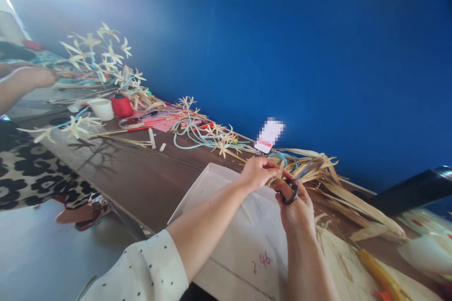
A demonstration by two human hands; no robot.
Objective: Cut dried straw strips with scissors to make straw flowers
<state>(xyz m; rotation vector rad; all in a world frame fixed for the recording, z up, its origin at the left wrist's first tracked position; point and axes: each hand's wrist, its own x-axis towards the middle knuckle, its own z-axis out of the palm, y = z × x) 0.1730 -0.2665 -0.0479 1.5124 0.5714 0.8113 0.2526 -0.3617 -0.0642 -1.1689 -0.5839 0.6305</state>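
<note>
My left hand [257, 172] is closed in a pinch on a strip of dried straw-coloured leaf [282, 169] above a white board [226, 216]. My right hand [296, 207] is closed around the dark handles of a pair of scissors [291, 193], whose blades point up into the leaf pile. A heap of dried leaves [332, 183] with blue strands lies just beyond both hands, along the blue wall.
A brown table [141, 174] runs back left, carrying straw flowers on blue stems [102, 56], a red spool [122, 106], a white cup [101, 108] and pink paper. Another person's arm [21, 80] reaches in at far left. A yellow-handled tool [379, 273] lies at right.
</note>
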